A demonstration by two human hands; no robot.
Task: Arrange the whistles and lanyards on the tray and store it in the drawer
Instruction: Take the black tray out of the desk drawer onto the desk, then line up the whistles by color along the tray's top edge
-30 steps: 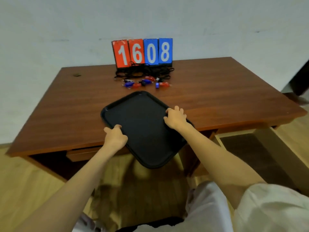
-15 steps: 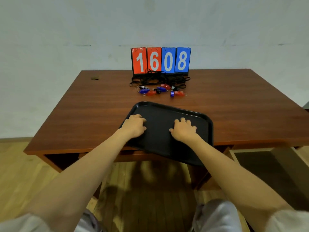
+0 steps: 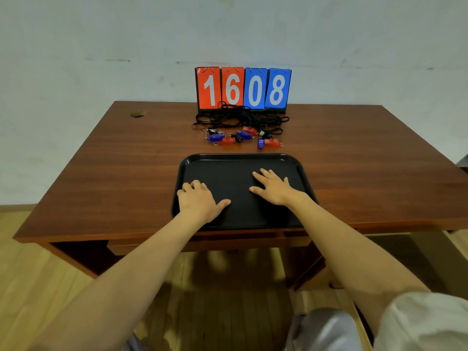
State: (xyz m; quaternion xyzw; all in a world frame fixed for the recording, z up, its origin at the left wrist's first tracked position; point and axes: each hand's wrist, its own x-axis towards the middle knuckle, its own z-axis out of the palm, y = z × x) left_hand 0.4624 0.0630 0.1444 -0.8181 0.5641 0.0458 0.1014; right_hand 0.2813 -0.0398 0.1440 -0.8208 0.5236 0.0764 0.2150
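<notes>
Both hands are down on the black tray [image 3: 243, 158], which lies flat on the surface [image 3: 114, 173] with its near rim right at the front edge. The right hand [image 3: 274, 187] is spread, fingers fanned and palm down on the tray bed. The left hand [image 3: 198, 201] rests palm-down too, fingers loosely bent by the left rim, thumb stretched out flat. Neither hand holds anything.

The whistles [image 3: 243, 138], blue, red and one or two dark, sit in a loose cluster just beyond the tray's far rim. The black lanyards [image 3: 240, 120] are heaped behind them. Nothing is on the tray yet.

The danger from here is that heap. The cords look tangled (and some seem clipped to whistles), so lifting one will likely drag its neighbours along. That could flick a whistle off the surface or pull against the number cards [image 3: 243, 88] standing right behind. There is also the tray's place at the front edge: a heavy lean on its near side could tip it towards the floor.

The surface is reddish-brown wood with a small dark mark [image 3: 138, 114] at its far left. What looks like a drawer front [image 3: 202, 245] shows just beneath the near edge. Behind is a pale, scuffed wall, and below are yellow floorboards.
</notes>
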